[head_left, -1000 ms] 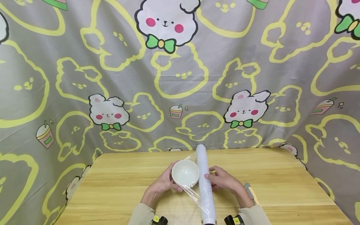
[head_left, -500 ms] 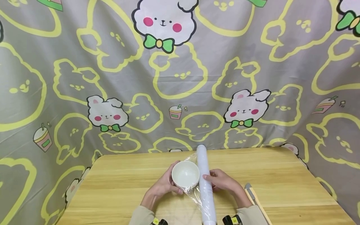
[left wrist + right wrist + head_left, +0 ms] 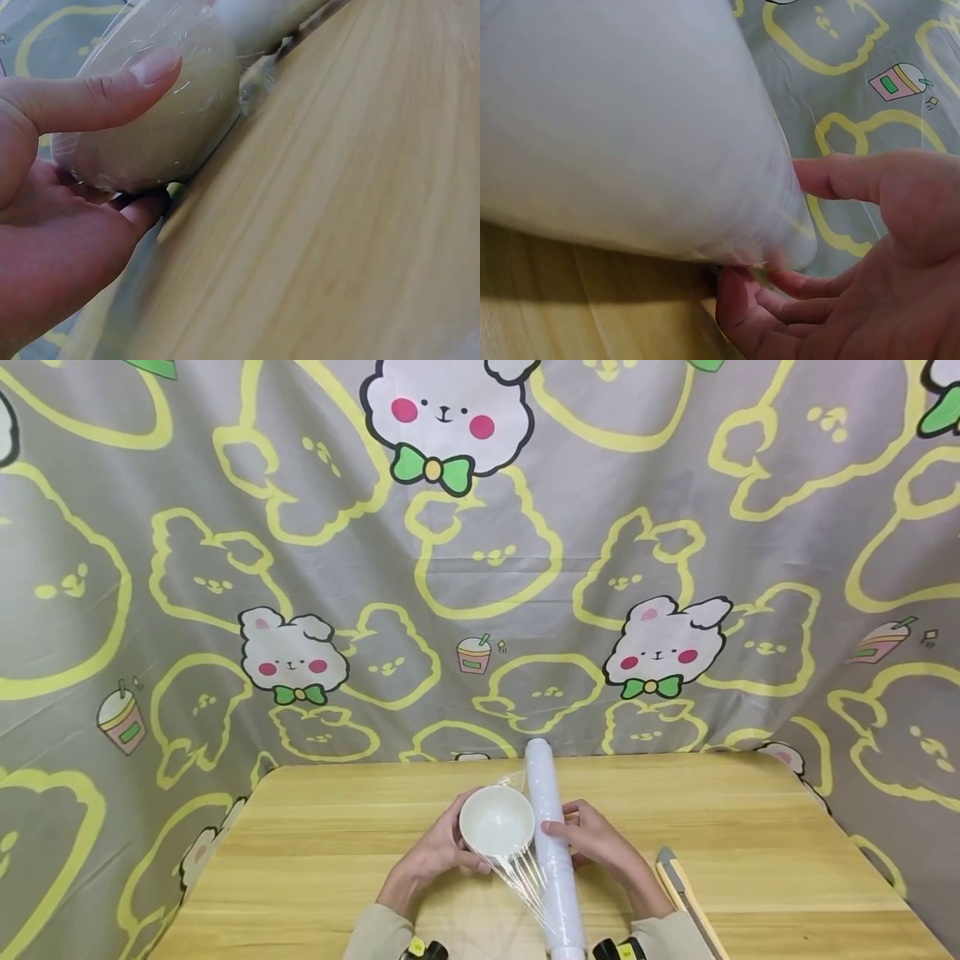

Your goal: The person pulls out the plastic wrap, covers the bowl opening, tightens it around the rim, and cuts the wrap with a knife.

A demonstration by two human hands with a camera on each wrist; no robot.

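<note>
In the head view my left hand (image 3: 438,850) grips a white bowl (image 3: 497,821) from its left side, thumb toward the near side. Clear cling film (image 3: 519,877) clings to the bowl and stretches in creases to a long cling film roll (image 3: 553,860) on its right. My right hand (image 3: 600,842) holds this roll near its middle, thumb on top. In the left wrist view the thumb presses the film-covered bowl (image 3: 176,127), with fingers beneath. The right wrist view has the roll (image 3: 630,127) between thumb and fingers (image 3: 802,285); some fingertips are hidden.
A long tool (image 3: 686,893) with a grey tip and pale yellow edges lies on the wooden table (image 3: 322,827), right of the right forearm. A patterned grey cloth (image 3: 480,593) hangs behind the table and along both sides.
The near end of the roll has swung slightly right. The film between bowl and roll looked smoother half a second ago and now has sharp creases. Both hands keep their holds.
</note>
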